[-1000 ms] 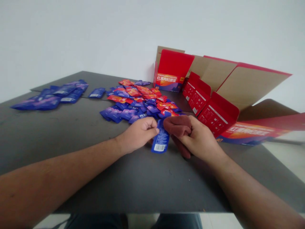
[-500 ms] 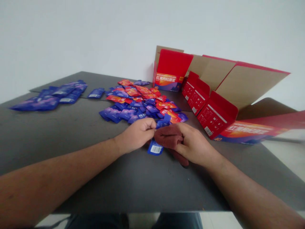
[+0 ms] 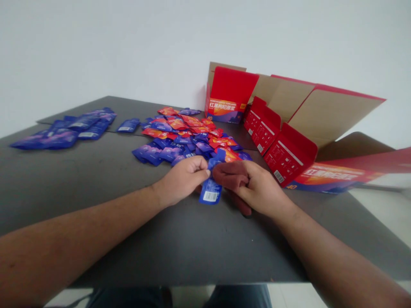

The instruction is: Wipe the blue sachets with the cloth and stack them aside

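Observation:
My left hand (image 3: pixel 183 179) is closed in a pinch on the top of a blue sachet (image 3: pixel 210 189) that lies on the dark table (image 3: pixel 96 179). My right hand (image 3: pixel 260 188) is wrapped round a dark red cloth (image 3: pixel 229 174), which rests against the sachet's right side. Just beyond both hands lies a heap of red and blue sachets (image 3: pixel 189 134).
A second group of blue sachets (image 3: pixel 67 128) lies at the far left. Opened red cardboard boxes (image 3: pixel 282 128) with brown flaps stand at the right, one upright small box (image 3: pixel 229 96) behind the heap. A white wall is behind the table.
The cloth in my right hand slid down over the sachet and back up to the right, uncovering more of the sachet. My left hand kept its pinch.

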`<state>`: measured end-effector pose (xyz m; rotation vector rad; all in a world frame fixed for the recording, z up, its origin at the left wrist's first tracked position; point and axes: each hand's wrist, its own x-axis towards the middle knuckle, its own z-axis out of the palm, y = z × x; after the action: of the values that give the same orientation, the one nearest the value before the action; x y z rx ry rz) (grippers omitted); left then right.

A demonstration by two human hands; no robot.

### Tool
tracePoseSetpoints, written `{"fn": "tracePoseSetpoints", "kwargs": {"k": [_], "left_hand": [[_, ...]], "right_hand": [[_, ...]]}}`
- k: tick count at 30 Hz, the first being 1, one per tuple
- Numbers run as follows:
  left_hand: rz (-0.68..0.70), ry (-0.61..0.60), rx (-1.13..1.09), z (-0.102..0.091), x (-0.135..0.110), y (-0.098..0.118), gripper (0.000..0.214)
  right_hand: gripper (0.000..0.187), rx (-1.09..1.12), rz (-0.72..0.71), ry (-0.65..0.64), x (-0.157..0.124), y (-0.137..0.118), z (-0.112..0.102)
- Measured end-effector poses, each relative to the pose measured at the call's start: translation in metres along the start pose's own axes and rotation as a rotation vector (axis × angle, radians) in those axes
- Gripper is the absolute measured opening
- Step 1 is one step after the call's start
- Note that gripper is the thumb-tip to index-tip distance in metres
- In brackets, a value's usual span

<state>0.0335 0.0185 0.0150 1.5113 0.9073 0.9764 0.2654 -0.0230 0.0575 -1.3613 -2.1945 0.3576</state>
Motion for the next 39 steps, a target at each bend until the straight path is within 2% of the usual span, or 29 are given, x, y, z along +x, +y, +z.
{"fn": "tracePoseSetpoints", "kwargs": {"k": [4,6,9,14,18,19,23,28,33,37,39], "left_hand": [[0.042,0.041,0.089,-0.0005,-0.0001,0.0017,0.019],[0.041,0.046,0.076,-0.0006,0.0001,0.0014,0.019],[0.021,0.047,0.048,-0.0004,0.0003,0.0006,0.017],[0.043,0.054,0.099,-0.0008,0.0003,0.0018,0.019],[0.045,0.076,0.081,-0.0011,0.0010,0.0005,0.017],[0.043,0.075,0.083,-0.0010,0.0011,0.0000,0.017],[0.039,0.067,0.084,-0.0009,0.0011,-0.0014,0.019],[0.019,0.068,0.025,-0.0006,0.0013,-0.0004,0.018],[0.037,0.067,0.052,-0.0006,0.0010,0.0010,0.020],[0.034,0.081,0.050,-0.0004,0.0010,0.0009,0.019],[0.028,0.077,0.048,-0.0003,0.0010,0.0012,0.019]], "right_hand": [[0.021,-0.065,-0.182,-0.199,-0.0018,-0.0016,0.0012],[0.020,-0.082,-0.153,-0.167,-0.0017,-0.0010,0.0013],[0.022,-0.085,-0.060,-0.049,-0.0006,0.0006,0.0016],[0.021,-0.093,-0.192,-0.209,-0.0011,0.0011,0.0033],[0.021,-0.104,-0.082,-0.041,-0.0005,0.0032,0.0023],[0.021,-0.099,-0.077,-0.040,-0.0003,0.0033,0.0022],[0.023,-0.085,-0.180,-0.181,0.0000,0.0022,0.0027],[0.019,-0.113,-0.063,-0.021,0.0003,0.0037,0.0032],[0.019,-0.108,-0.165,-0.189,-0.0014,0.0023,0.0021],[0.021,-0.137,-0.072,-0.043,-0.0014,0.0034,0.0016],[0.022,-0.124,-0.097,-0.077,-0.0013,0.0031,0.0025]]}}
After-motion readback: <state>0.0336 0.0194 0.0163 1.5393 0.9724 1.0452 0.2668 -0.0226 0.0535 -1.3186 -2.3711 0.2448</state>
